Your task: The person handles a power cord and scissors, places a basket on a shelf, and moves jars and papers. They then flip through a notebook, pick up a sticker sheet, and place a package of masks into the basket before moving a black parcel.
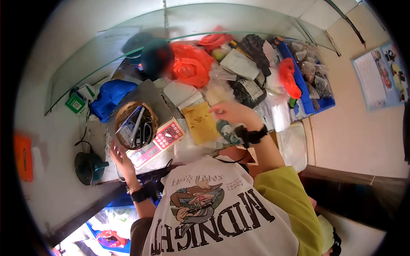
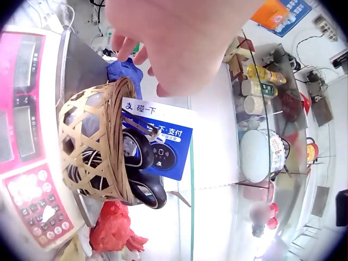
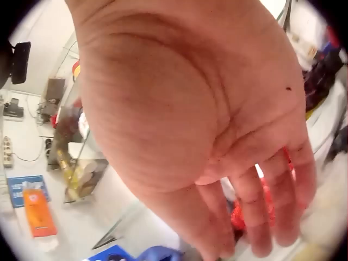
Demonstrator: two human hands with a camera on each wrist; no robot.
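Observation:
My left hand (image 1: 122, 163) is beside a woven basket (image 1: 120, 128) and the pink-and-white scale (image 1: 147, 154), its fingers loosely bent and holding nothing. In the left wrist view, scissors (image 2: 148, 190) and a blue payment card (image 2: 176, 138) stick out of that basket, with the hand (image 2: 168, 43) beyond it. My right hand (image 1: 237, 113) reaches over the counter near a stained yellow sheet (image 1: 200, 123). From the right wrist, its palm (image 3: 179, 109) shows with fingers extended and no object in them. A crumpled greenish-white item (image 1: 227, 131) is close to the right wrist.
Red plastic bags (image 1: 190, 64), a blue bag (image 1: 110, 98) and white paper pads (image 1: 181, 94) crowd the counter. A blue bin (image 1: 305, 91) of packets stands at the right. Overhead, a glass shelf (image 1: 239, 19) spans the back; a blurred dark green round object (image 1: 157, 59) is below its edge.

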